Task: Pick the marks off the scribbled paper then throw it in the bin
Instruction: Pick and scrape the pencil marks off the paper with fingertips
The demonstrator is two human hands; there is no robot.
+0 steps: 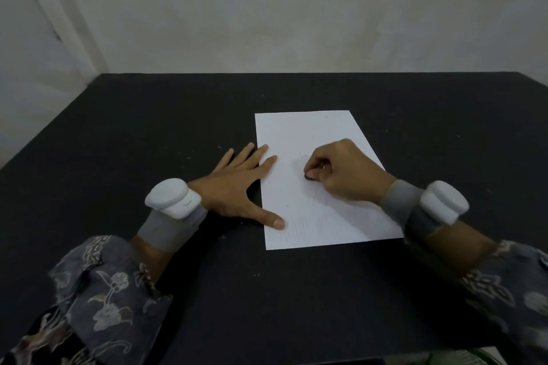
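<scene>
A white sheet of paper lies flat on the black table, with faint pencil scribbles near its front edge. My left hand lies flat with fingers spread, its fingertips and thumb pressing the paper's left edge. My right hand rests on the middle of the sheet, fingers curled, pinching a small dark object, likely an eraser, against the paper. Tiny dark crumbs dot the sheet. No bin is in view.
The table's far edge meets a pale wall. White sensor units are strapped on both wrists, the left one and the right one. Something green shows past the table's front right corner.
</scene>
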